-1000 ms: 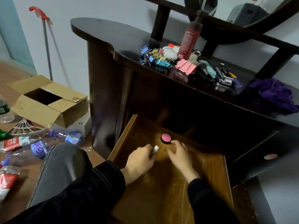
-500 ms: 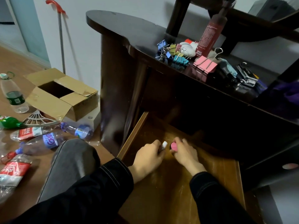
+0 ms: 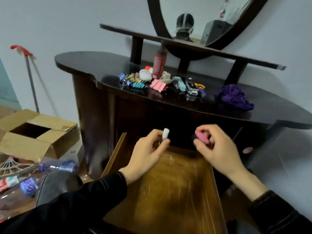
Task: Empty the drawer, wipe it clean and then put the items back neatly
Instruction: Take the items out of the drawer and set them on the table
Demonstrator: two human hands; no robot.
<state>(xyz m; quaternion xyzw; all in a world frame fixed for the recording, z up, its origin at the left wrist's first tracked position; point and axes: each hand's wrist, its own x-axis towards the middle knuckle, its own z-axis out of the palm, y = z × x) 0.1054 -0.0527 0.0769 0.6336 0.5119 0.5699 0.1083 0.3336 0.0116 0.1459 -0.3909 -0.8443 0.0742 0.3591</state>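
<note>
Right hand (image 3: 217,149) covers most of the pink item (image 3: 200,134); left hand (image 3: 148,150) hides the white-capped tube (image 3: 165,134) below its cap; the bottom edge cuts the drawer (image 3: 177,191).

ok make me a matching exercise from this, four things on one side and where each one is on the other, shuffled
Things:
1. white-capped item
2. pink item
3. purple cloth
4. cardboard box

Places:
A. on the floor
B. in the right hand
C. on the dresser top
D. in the left hand

Pairs: 1-D, 2-B, 3-C, 4-A
</note>
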